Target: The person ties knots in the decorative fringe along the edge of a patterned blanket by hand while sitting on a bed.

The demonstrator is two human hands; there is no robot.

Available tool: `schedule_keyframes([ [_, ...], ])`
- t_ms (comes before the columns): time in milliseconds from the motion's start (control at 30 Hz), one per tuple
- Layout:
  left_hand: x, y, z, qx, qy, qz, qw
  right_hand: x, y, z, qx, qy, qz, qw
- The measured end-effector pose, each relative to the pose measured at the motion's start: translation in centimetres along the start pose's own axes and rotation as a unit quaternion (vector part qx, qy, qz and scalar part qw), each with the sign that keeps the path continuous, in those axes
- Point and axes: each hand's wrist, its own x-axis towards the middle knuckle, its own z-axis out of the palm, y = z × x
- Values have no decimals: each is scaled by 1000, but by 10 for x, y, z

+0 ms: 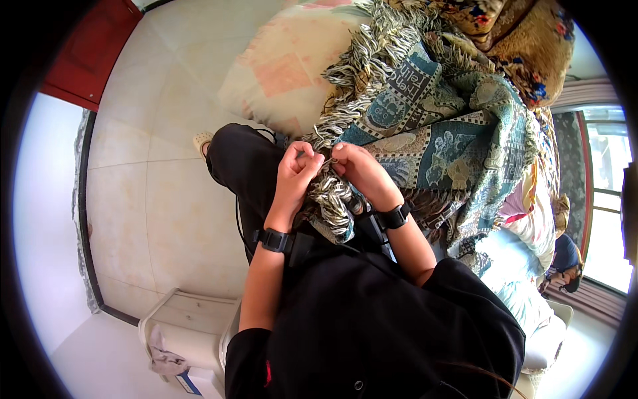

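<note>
A woven throw blanket (458, 126) in teal, dark and cream patches spreads over the bed and hangs down onto my lap. Along its edge runs a thick fringe of twisted cream, black and brown strands (362, 73). My left hand (297, 174) is closed, its thumb and fingertips pinching strands of the fringe. Just to its right, my right hand (364, 174) also pinches the fringe, with the fingertips of both hands nearly meeting. The exact strands between the fingers are too small to make out. Below the hands, more fringe bunches over my lap.
A pale sheet with pink squares (286, 73) covers the bed's near corner. Brown flowered plush bedding (531, 60) is heaped at the far right. On the left, a white cabinet (193, 312) stands on the tiled floor (133, 199). A red door (93, 50) is at upper left.
</note>
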Motion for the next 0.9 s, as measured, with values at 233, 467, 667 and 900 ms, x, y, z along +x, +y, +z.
schedule_keyframes([
  [233, -5, 4, -8, -153, 56, 84, 983, 11, 4, -27, 303, -30, 20, 952],
  [467, -3, -1, -1, 44, 47, 65, 996, 9, 11, -18, 176, 9, -23, 984],
  [667, 0, -4, -3, 130, 22, 59, 989, 7, 10, -15, 173, 3, -29, 985],
  [900, 1, -6, -1, 168, -23, 53, 984, -4, 9, -6, 39, -3, -54, 998],
])
